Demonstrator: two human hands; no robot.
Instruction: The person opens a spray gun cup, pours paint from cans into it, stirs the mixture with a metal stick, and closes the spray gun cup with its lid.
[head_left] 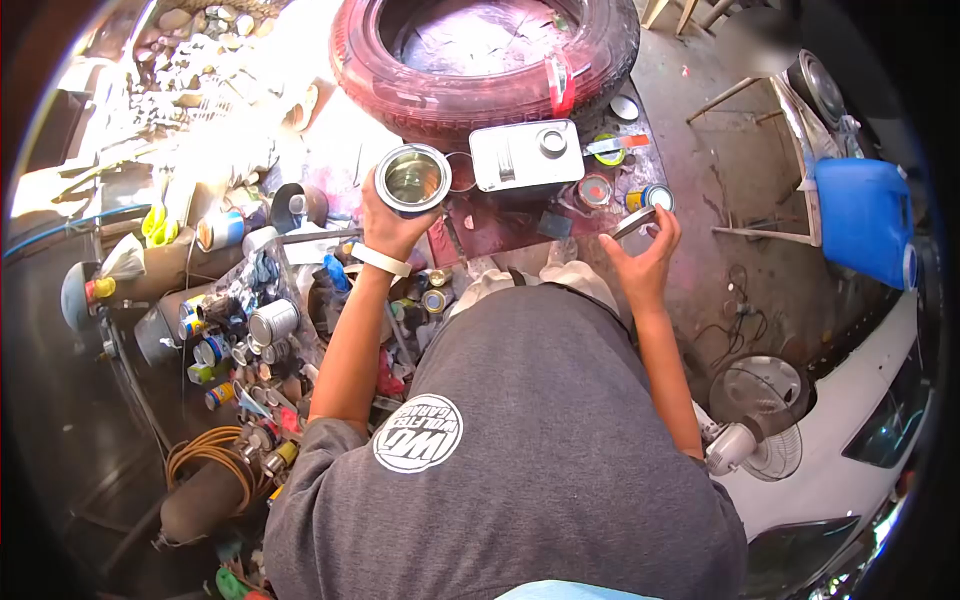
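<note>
My left hand [394, 226] is wrapped round an open metal can [413, 208] with liquid inside, held upright over the table edge. My right hand [646, 262] pinches a thin round lid [633, 222], tilted almost edge-on to me. Close beyond that lid stands a small open can [657, 197] with pale contents. Between my hands is a white rectangular tin [527, 157] with a round cap. A small can with a reddish top [594, 190] sits beside it. A brush [618, 146] with a red-orange part lies across a green-rimmed lid [608, 150].
A large reddish tire [400, 96] lies flat on the table, a red brush [561, 85] at its side. Several paint cans [274, 322] crowd the lower left. To the right are a blue jug [862, 212], a fan [772, 440] and a white car [800, 500].
</note>
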